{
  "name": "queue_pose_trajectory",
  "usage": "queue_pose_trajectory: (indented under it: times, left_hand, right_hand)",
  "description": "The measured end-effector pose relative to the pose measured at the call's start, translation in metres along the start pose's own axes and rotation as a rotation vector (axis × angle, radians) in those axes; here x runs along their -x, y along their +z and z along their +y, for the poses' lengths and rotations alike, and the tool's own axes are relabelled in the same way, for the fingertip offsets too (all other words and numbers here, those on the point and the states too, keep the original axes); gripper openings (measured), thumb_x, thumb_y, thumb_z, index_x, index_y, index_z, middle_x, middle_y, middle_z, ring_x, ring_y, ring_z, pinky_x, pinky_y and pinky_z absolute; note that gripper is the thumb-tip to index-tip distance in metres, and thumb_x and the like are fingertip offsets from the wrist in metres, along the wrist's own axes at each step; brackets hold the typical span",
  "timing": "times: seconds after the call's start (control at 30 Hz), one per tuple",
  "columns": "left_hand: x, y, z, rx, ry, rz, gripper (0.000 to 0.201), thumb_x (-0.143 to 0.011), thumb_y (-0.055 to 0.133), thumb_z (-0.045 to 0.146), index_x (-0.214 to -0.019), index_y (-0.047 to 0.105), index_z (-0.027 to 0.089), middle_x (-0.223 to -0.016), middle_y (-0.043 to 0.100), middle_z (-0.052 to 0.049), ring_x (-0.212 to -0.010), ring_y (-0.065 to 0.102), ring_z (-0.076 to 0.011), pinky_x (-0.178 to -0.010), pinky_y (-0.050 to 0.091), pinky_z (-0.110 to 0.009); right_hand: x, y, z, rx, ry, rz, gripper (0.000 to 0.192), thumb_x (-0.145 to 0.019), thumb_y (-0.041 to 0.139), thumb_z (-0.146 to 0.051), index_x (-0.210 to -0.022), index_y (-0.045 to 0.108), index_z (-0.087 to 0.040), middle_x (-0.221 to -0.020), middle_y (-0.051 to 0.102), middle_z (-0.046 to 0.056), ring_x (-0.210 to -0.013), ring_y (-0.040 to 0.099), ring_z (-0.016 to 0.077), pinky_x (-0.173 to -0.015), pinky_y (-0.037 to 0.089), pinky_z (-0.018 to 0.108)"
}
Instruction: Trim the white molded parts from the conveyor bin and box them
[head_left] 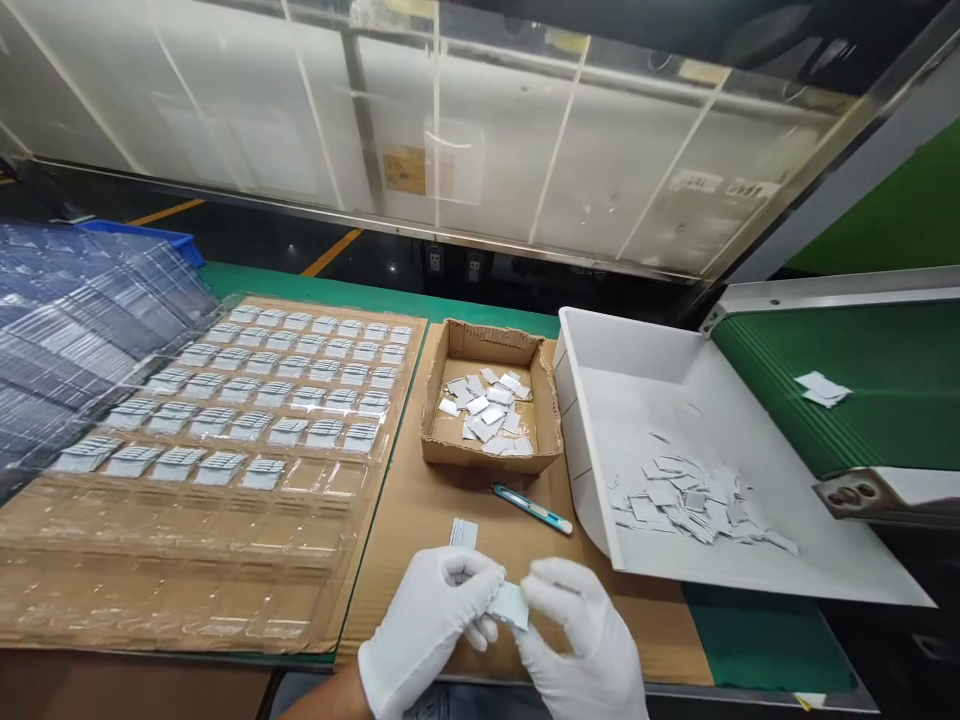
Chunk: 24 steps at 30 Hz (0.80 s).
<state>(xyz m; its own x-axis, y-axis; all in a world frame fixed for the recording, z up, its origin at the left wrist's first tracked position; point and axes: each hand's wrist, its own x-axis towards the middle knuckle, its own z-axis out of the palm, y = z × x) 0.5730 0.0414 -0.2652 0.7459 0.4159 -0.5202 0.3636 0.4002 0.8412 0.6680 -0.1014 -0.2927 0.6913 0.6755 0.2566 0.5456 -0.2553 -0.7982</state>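
Both gloved hands are up close to the camera: the left hand (pixel 431 625) and the right hand (pixel 581 635) pinch one small grey pad (pixel 510 604) between fingertips, held in the air just in front of the cardboard box (pixel 491 405). A second piece (pixel 463 532) lies on the brown sheet between the hands and the box, and a teal pen knife (pixel 532 507) sits just in front of the box. Left of the box, the clear tray (pixel 225 520) has its far rows filled and its near pockets bare. Right of the box, the white chute (pixel 637 380) holds a loose heap of pads.

The risk I see: thick gloves on a thin slip, so it could bend, tear or drop. The open blade so near the wrists could snag a glove.
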Motion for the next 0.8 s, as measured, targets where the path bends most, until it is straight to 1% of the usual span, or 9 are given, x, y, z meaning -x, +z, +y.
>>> queue_pose_trajectory:
  times: [0.1,0.17,0.23,0.3,0.4,0.53,0.67,0.73,0.8]
  left_hand:
    - [-0.001,-0.003,-0.002,-0.051,0.0,0.024,0.051,-0.066,0.071,0.06,-0.069,0.067,0.01,-0.05,0.06,-0.001,-0.041,0.052,-0.0104,-0.044,0.045,-0.023]
    - [-0.003,-0.004,-0.002,-0.041,0.012,0.021,0.049,-0.068,0.07,0.06,-0.071,0.068,0.01,-0.051,0.061,-0.002,-0.042,0.054,-0.0105,-0.046,0.045,-0.023]
    - [-0.004,-0.002,-0.003,-0.001,0.015,0.011,0.049,-0.067,0.072,0.06,-0.071,0.068,0.011,-0.054,0.062,-0.002,-0.043,0.054,-0.0104,-0.046,0.045,-0.023]
    - [-0.006,0.001,-0.007,0.051,0.015,0.008,0.05,-0.064,0.074,0.06,-0.068,0.067,0.011,-0.057,0.062,-0.001,-0.043,0.053,-0.0095,-0.045,0.043,-0.022]
    - [-0.008,0.008,-0.019,0.125,0.048,0.003,0.053,-0.063,0.073,0.063,-0.064,0.064,0.011,-0.056,0.057,0.001,-0.041,0.048,-0.0076,-0.044,0.041,-0.022]
    - [-0.009,0.011,-0.033,0.103,0.052,0.016,0.05,-0.066,0.073,0.061,-0.072,0.065,0.012,-0.059,0.059,0.0,-0.046,0.05,-0.0096,-0.045,0.043,-0.022]
    - [-0.002,0.004,-0.027,0.03,0.111,0.119,0.047,-0.078,0.06,0.058,-0.083,0.068,0.013,-0.068,0.065,-0.004,-0.053,0.057,-0.0124,-0.052,0.047,-0.024]
    - [0.001,0.0,-0.019,-0.045,0.143,0.104,0.037,-0.078,0.063,0.049,-0.076,0.069,0.013,-0.068,0.065,-0.003,-0.057,0.055,-0.0118,-0.056,0.046,-0.023]
    - [0.004,-0.003,-0.012,-0.083,0.109,0.076,0.032,-0.073,0.068,0.044,-0.066,0.068,0.013,-0.062,0.062,-0.001,-0.055,0.052,-0.011,-0.054,0.044,-0.022]
  right_hand:
    - [0.003,0.002,0.005,-0.106,-0.027,-0.015,0.043,-0.071,0.075,-0.023,-0.113,0.065,-0.025,-0.094,0.072,0.004,-0.078,0.068,0.0181,-0.073,0.058,0.027]
    - [0.003,0.006,0.005,-0.222,0.034,-0.027,0.05,-0.067,0.08,-0.022,-0.115,0.065,-0.025,-0.089,0.073,0.001,-0.072,0.069,0.0163,-0.069,0.058,0.023]
    - [0.003,0.011,0.003,-0.33,0.102,-0.022,0.043,-0.067,0.084,-0.028,-0.108,0.069,-0.026,-0.089,0.074,0.001,-0.074,0.071,0.0163,-0.069,0.058,0.021]
    - [0.002,0.017,0.001,-0.396,0.102,-0.014,0.032,-0.071,0.082,-0.036,-0.1,0.072,-0.027,-0.09,0.072,0.001,-0.079,0.071,0.0161,-0.071,0.058,0.02]
    - [0.001,0.024,0.0,-0.376,0.003,0.031,0.023,-0.08,0.074,-0.041,-0.099,0.071,-0.028,-0.095,0.069,0.002,-0.088,0.068,0.0155,-0.078,0.056,0.021]
    - [0.0,0.024,0.002,-0.286,-0.101,0.048,0.022,-0.085,0.07,-0.036,-0.103,0.065,-0.027,-0.108,0.068,0.005,-0.101,0.066,0.017,-0.087,0.054,0.024]
    - [-0.006,0.013,0.001,-0.116,-0.168,-0.032,0.022,-0.085,0.068,-0.022,-0.106,0.064,-0.025,-0.094,0.07,0.003,-0.083,0.069,0.0148,-0.076,0.056,0.022]
    - [-0.009,0.01,-0.002,-0.087,-0.185,-0.06,0.021,-0.084,0.07,-0.023,-0.104,0.066,-0.025,-0.088,0.07,0.002,-0.077,0.068,0.0143,-0.07,0.055,0.022]
    - [-0.009,0.01,-0.006,-0.092,-0.144,-0.081,0.021,-0.082,0.073,-0.029,-0.101,0.067,-0.024,-0.084,0.069,0.001,-0.072,0.067,0.0141,-0.067,0.055,0.022]
